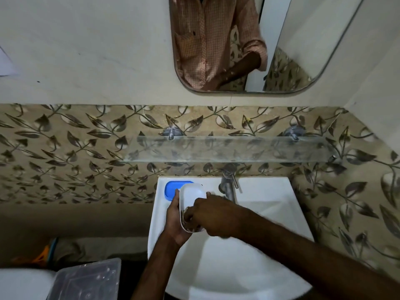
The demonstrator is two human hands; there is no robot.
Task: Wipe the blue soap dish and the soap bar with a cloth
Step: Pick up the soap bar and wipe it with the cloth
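One smooth rounded tray [191,194], crumpled cloth [191,223]

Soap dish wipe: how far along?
Done: dish is apart, blue part sits on the sink rim. In hand: left hand holds the white tray, right hand presses what looks like a cloth inside it. Left: blue part; no soap bar in view.
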